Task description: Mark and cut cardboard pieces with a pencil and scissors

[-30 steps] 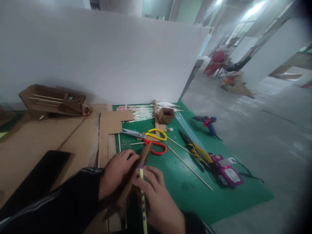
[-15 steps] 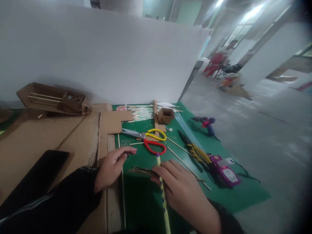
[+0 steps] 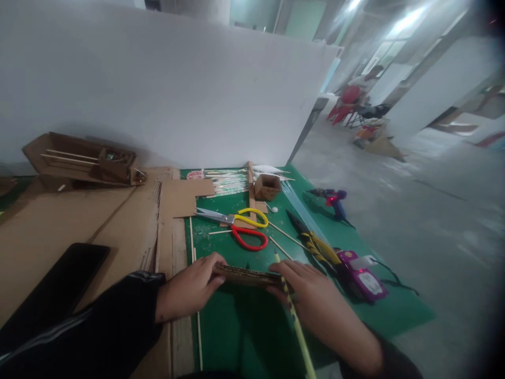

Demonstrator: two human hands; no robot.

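Note:
A thin piece of cardboard [image 3: 248,276], its corrugated edge facing up, spans the gap between both hands above the green mat [image 3: 252,326]. My left hand [image 3: 193,284] pinches its left end between thumb and fingers. Its right end is gripped by my right hand [image 3: 311,295], which also holds a yellow patterned pencil [image 3: 295,323], tip pointing away. Just beyond the cardboard lie scissors [image 3: 232,220] with one yellow and one red handle.
Pliers [image 3: 315,245], a purple device [image 3: 363,276] and a glue gun [image 3: 334,200] lie at right. Farther back stand a small cardboard box [image 3: 268,187] and thin sticks [image 3: 229,181]. A black phone [image 3: 59,289] rests on cardboard at left. A person [image 3: 361,84] sits far off.
My left hand has moved right and closed on the cardboard's left end. My right hand, with the cardboard and pencil, has shifted to the right.

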